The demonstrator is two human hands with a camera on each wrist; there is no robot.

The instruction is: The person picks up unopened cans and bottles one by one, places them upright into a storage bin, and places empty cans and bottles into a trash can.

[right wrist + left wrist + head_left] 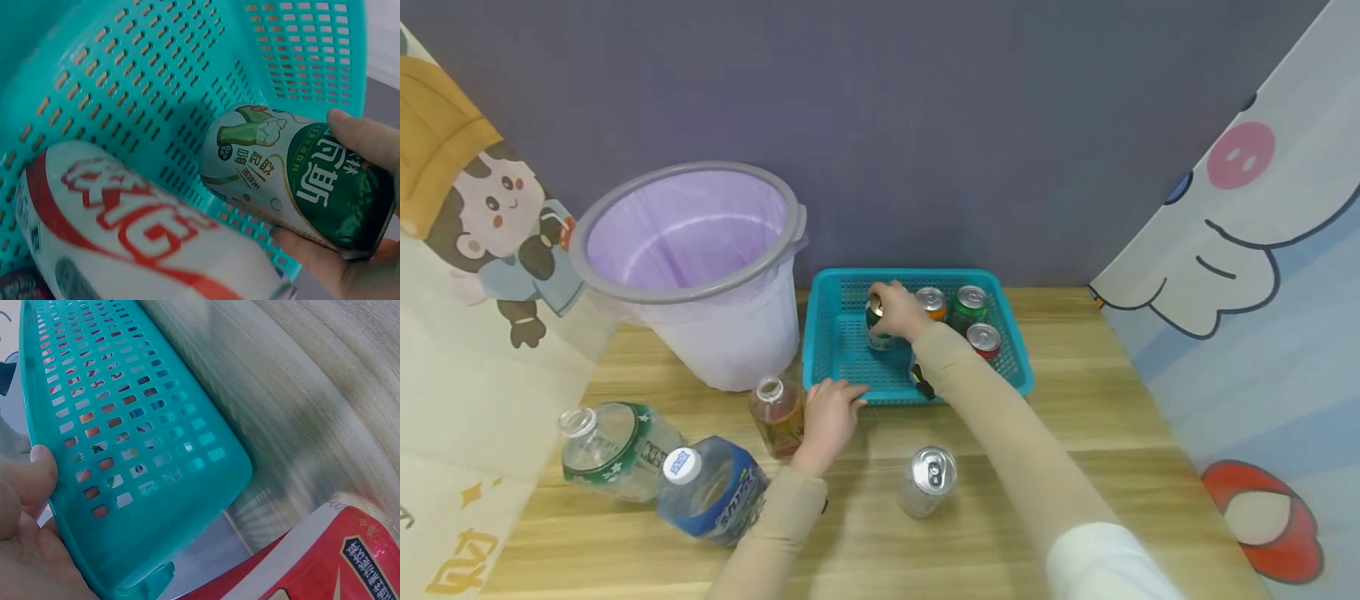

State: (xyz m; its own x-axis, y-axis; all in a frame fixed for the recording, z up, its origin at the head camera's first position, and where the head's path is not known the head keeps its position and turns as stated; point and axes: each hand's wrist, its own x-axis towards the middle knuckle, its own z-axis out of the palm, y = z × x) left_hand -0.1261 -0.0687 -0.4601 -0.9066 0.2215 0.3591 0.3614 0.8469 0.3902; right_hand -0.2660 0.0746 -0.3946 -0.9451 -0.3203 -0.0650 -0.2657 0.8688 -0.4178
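My right hand (pixel 898 310) reaches into the turquoise basket (pixel 1021 360) and grips a green-and-white drink can (pixel 262 169) near its top. The can stands upright on the left side of the basket floor, or just above it; I cannot tell which. Beside it in the right wrist view lies a white can with red lettering (pixel 125 219). At the basket's front left corner, my left hand (pixel 827 423) holds the rim, its thumb (pixel 42 472) on the wall in the left wrist view. Cans with orange (pixel 932 303), green (pixel 970 307) and red (pixel 983 340) sides stand on the right.
A large lidless bin (pixel 737 333) with a grey rim stands left of the basket. Near the left hand are an amber-liquid bottle (pixel 778 421), a blue-labelled bottle (pixel 715 492) and a green-labelled bottle (pixel 625 450). One silver-topped can (pixel 927 483) stands on the wooden table (pixel 1105 467) in front.
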